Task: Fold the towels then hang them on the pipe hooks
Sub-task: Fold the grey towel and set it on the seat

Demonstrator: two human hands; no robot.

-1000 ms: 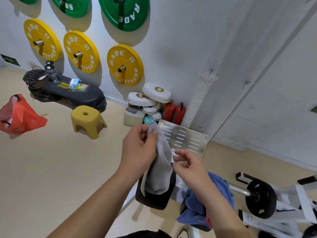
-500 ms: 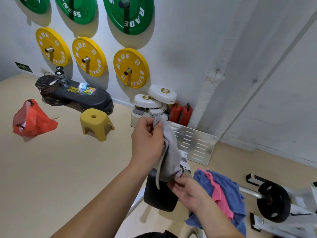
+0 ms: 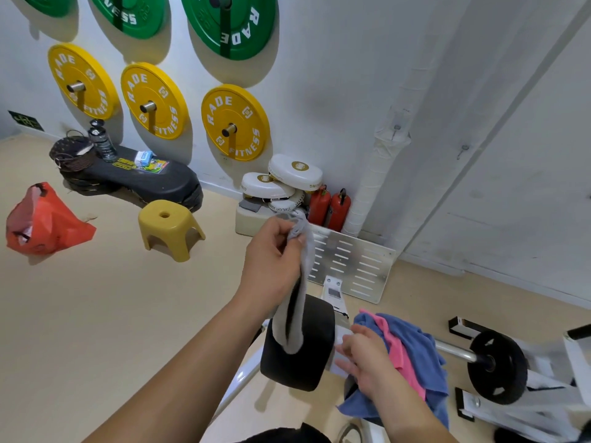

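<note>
A: Grey towel (image 3: 287, 337), bunched lengthwise, gripped at its top end by the left hand (image 3: 271, 260), fingers (image 3: 281, 227) curled tight round the cloth; dangling in the air in front of the black pad (image 3: 307, 366), lower end seemingly clear of it.

B: Looks more scrunched than folded. Right hand (image 3: 361, 356)?

A: Low, just beside the blue towel (image 3: 419, 343) and pink towel (image 3: 396, 353), fingers (image 3: 347, 367) loosely spread, holding nothing; blurred, so contact with the heap hard to judge.

B: Risks from here?

A: Probably three. Hung as a rope, likely to slide off the hook or sit lopsided, for want of a flat fold. Held by one end only, apt to slip from the grip. Swung about, could snag the pad or drag the heap down.

B: And the way to the pipe (image 3: 377, 174)?

A: Up against the wall (image 3: 335, 75), well apart from both hands; small hook (image 3: 397, 127) high on it, too small to read well. Between: white frame (image 3: 334, 284), then a slotted metal plate (image 3: 351, 266) leaning at the pipe's foot, two red extinguishers (image 3: 329, 209) and stacked white round pads (image 3: 281, 183) beside it. Barbell (image 3: 495, 369) off to the right, yellow stool (image 3: 169, 228) and orange bag (image 3: 41, 222) off to the left, out of the path. Calls for a long reach over frame and plate, so a missed hook quite possible.
</note>
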